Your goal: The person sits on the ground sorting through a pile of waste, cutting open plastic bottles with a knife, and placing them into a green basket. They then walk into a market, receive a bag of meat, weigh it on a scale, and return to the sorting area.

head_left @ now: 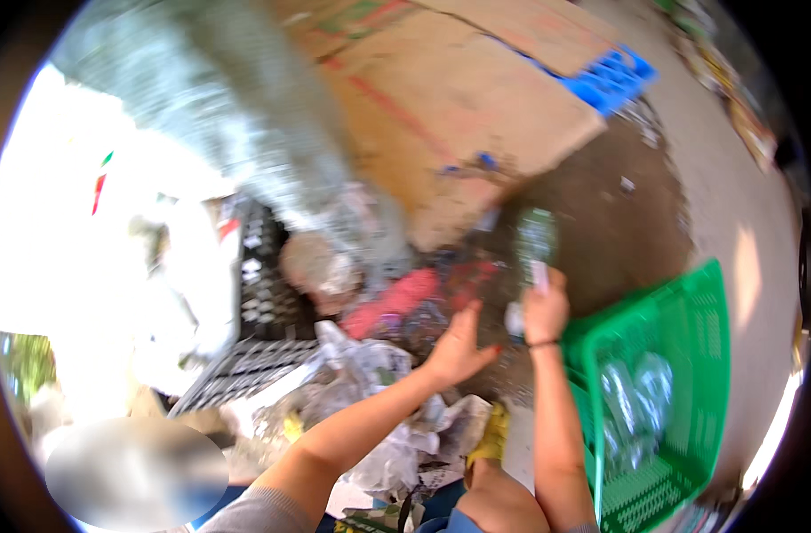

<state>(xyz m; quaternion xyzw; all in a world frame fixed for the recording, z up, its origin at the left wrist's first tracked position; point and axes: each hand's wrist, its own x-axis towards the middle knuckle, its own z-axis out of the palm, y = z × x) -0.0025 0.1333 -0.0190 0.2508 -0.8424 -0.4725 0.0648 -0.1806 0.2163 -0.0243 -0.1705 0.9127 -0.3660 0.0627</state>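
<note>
My right hand (545, 313) is closed around the lower end of a clear, greenish plastic bottle (537, 235), which points away from me and is smeared by motion. My left hand (461, 350) hovers with fingers and thumb apart over a blurred heap of mixed litter (423, 324); nothing shows in its grasp. A red-pink piece (392, 304) lies in that heap, its kind unclear. Beside my right forearm stands a green plastic crate (718, 346) with several clear plastic bottles (652, 391) inside.
Flattened cardboard (476, 115) covers the far middle, with a blue plastic pallet (614, 80) under its edge. A big translucent sack (219, 98) and a black crate (261, 266) stand at left. Crumpled white plastic (361, 364) lies near my left forearm. Damp dark ground (619, 222) spreads beyond the green crate.
</note>
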